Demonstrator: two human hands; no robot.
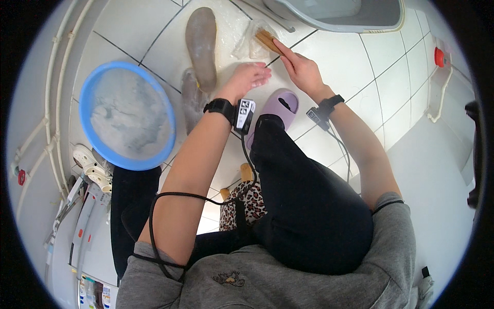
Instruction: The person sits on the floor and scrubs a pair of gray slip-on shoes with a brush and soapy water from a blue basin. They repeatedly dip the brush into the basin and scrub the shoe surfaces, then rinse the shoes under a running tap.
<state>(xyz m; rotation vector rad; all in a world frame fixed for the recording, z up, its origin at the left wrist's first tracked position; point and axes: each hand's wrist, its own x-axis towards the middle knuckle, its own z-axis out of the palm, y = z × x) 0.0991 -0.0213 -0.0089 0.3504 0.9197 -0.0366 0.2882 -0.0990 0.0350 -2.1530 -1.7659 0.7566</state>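
My right hand (303, 73) grips a wooden-backed brush (267, 40), whose head rests at a crumpled clear plastic bag (255, 38) on the wet tiles. My left hand (249, 79), wet and with fingers extended, holds nothing visible; it is just below the bag. Left of it lies a grey-brown shoe insole (201, 46), wet, overlapping a second insole (190, 100) with suds on it, partly hidden by my left forearm. Further left stands a round blue basin (85, 116) full of foamy water.
A grey plastic tub (328, 25) stands at the top right. My foot in a lilac slipper (293, 101) is below the hands. Cream clogs (94, 170) lie beside the basin, near white wall pipes (48, 116). Black cables run from both wrist devices.
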